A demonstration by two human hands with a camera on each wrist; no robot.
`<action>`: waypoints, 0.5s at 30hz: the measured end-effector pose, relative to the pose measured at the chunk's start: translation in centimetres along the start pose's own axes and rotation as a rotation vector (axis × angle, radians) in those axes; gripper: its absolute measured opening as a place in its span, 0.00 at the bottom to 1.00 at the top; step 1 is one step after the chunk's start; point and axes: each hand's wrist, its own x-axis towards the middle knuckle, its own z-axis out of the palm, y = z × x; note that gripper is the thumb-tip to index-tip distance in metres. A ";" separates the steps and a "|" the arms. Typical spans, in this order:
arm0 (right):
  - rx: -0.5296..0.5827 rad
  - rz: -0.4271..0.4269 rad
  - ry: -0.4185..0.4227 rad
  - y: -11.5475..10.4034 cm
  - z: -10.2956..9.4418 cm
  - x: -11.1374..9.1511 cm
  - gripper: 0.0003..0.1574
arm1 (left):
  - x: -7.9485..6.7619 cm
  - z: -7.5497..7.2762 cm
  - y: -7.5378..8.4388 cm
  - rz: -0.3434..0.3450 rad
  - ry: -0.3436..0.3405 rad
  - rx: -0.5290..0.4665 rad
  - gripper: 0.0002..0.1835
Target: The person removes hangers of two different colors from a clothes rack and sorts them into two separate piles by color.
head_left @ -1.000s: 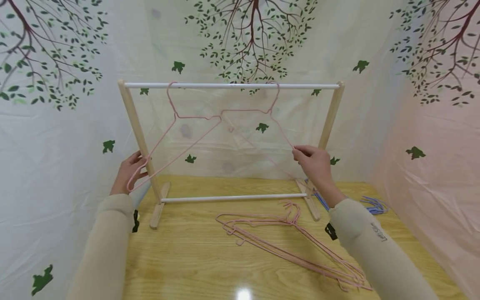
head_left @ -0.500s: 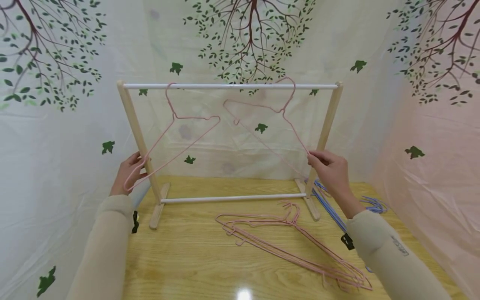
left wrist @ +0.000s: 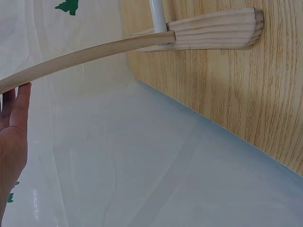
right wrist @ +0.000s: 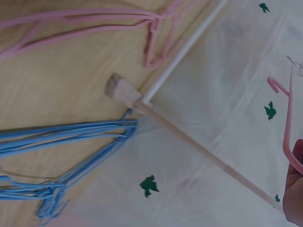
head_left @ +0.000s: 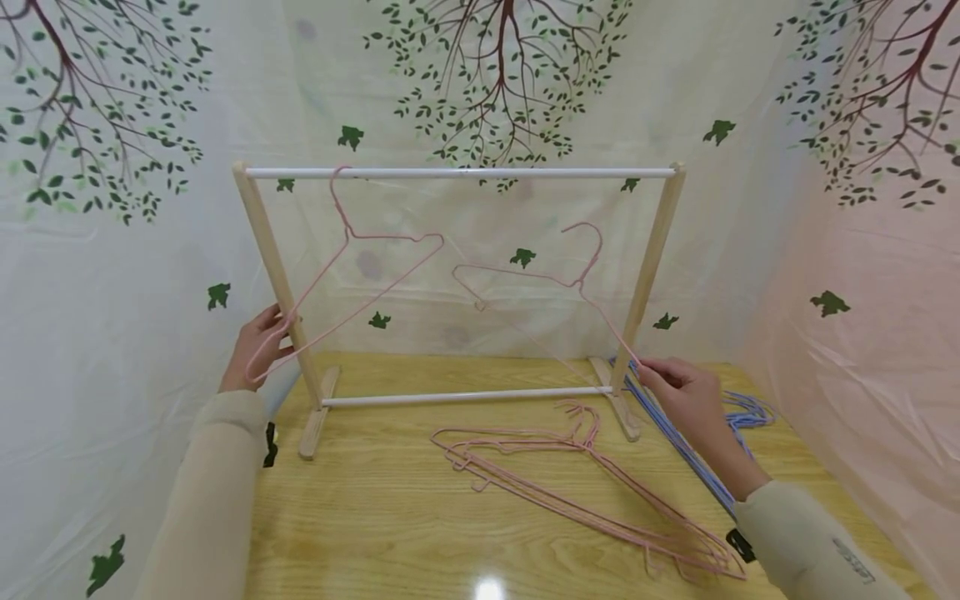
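A pink clothes hanger (head_left: 347, 229) hangs by its hook from the white top bar of a wooden clothes rack (head_left: 465, 173), towards the left. My left hand (head_left: 253, 348) is at the rack's left post (head_left: 258, 229), fingers around it, partly behind the hanging hanger's lower corner. In the left wrist view its fingers (left wrist: 21, 106) meet the post's edge. My right hand (head_left: 686, 400) pinches a second pink hanger (head_left: 580, 284) by its right corner, near the right post. That hanger's hook is below the top bar and off it.
Several pink hangers (head_left: 590, 448) lie in a pile on the wooden table (head_left: 360, 517), in front of the rack. Several blue hangers (right wrist: 94, 130) lie beside the rack's right foot (head_left: 624, 417). A pale sheet printed with trees surrounds the table at the back and sides.
My right hand has moved right and down, taking the second pink hanger's hook off the top bar and below it. My left hand has stayed at the left post.
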 end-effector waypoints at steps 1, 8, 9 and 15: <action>0.003 0.008 -0.003 0.2 -0.1 -0.5 0.13 | 0.1 0.0 0.0 -0.006 0.003 0.000 0.35; -0.080 0.018 -0.051 1.2 -1.3 -3.8 0.12 | 1.2 -0.2 -0.4 -0.038 0.034 0.007 0.36; -0.102 0.019 -0.062 1.3 -1.4 -4.3 0.12 | 1.4 -0.3 -0.5 -0.037 0.037 0.002 0.36; -0.151 0.043 -0.105 1.5 -1.5 -6.8 0.10 | 2.0 -0.4 -0.7 -0.034 0.037 0.010 0.33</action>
